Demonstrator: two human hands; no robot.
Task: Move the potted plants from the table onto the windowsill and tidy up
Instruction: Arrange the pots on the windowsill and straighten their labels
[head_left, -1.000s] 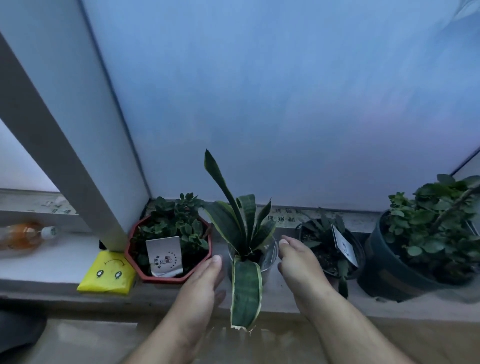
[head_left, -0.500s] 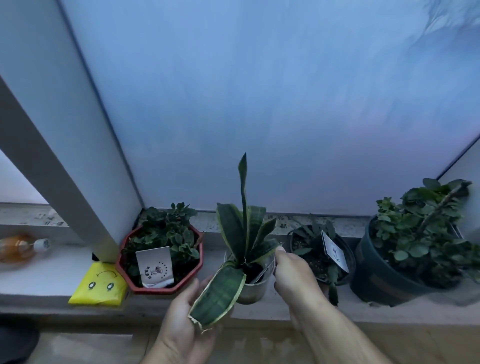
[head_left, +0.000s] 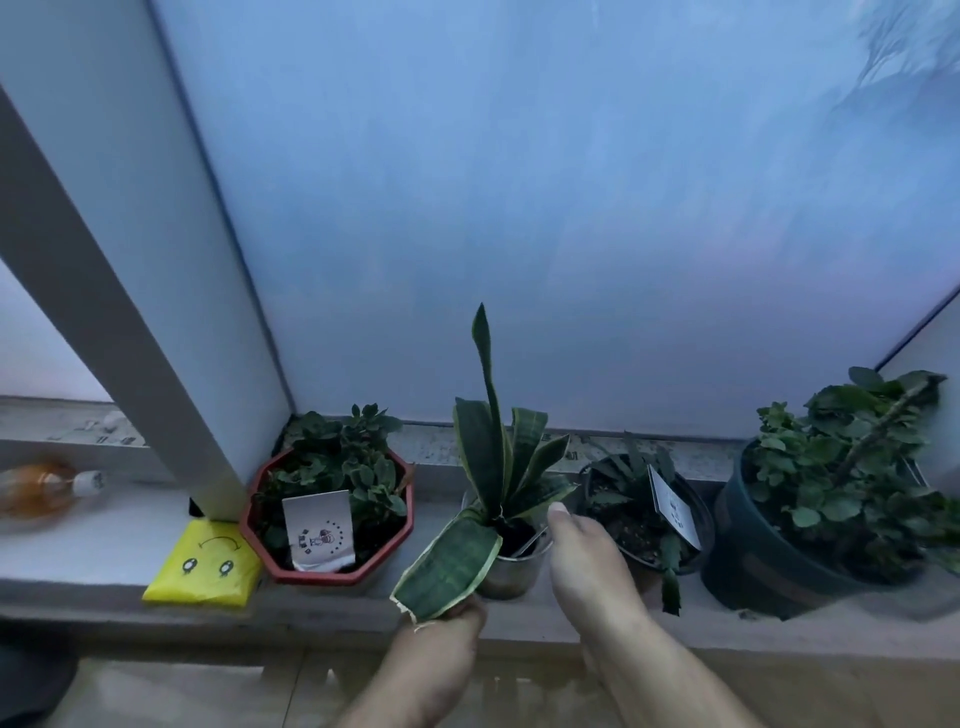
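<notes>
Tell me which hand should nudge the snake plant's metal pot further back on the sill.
Right. The right hand already rests against the rim of the metal pot, beside the snake plant. The left hand sits lower, under the drooping leaf, apparently off the pot.

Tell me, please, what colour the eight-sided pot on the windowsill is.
The eight-sided pot is reddish-brown, best seen in the head view, its only view.
</notes>
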